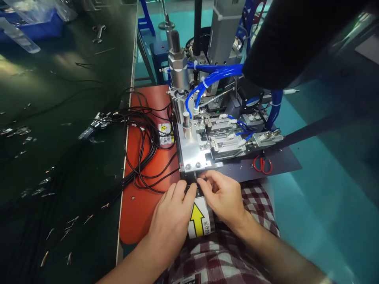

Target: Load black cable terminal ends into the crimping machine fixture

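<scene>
Both hands are at the front of a bench machine, close together over its dark feed track (199, 192). My left hand (174, 209) has its fingers bent and thumb drawn in at the track's left side; what they grip, if anything, is hidden. With thumb and forefinger pinched, my right hand (223, 195) is at the track's right side, on something too small to make out. Just beyond the fingertips is the machine's metal plate (191, 152). Below them sits a white label with a yellow arrow (197, 215). Black cables (148, 154) lie coiled left of the machine on an orange-red board (137, 221).
Cable ends with metal connectors (100, 121) lie on the dark table (89, 173) at left. A wrench (99, 33) and a blue bin (44, 27) are farther back. Red-handled scissors (262, 165) rest right of the machine. Blue air hoses (220, 74) and a black column (284, 43) rise above.
</scene>
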Action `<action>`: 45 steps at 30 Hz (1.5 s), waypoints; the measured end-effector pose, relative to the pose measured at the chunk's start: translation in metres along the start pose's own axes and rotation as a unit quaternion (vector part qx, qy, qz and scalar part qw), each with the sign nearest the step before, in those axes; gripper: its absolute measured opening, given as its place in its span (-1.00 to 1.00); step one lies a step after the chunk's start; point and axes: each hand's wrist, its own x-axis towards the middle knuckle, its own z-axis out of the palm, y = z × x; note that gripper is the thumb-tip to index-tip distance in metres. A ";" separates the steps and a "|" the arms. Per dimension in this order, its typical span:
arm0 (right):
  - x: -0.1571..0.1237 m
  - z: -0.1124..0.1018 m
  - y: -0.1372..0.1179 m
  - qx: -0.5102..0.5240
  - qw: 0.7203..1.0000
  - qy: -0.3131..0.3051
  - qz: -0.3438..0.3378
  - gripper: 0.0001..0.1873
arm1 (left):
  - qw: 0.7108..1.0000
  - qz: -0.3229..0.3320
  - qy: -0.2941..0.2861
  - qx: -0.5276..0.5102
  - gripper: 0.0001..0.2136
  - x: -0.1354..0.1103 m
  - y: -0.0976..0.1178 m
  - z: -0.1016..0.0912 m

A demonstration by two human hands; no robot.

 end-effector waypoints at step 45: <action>-0.002 -0.014 0.007 0.073 0.993 -0.065 0.072 -0.84 | 0.999 0.010 0.039 -0.011 -0.65 0.000 -0.005 0.002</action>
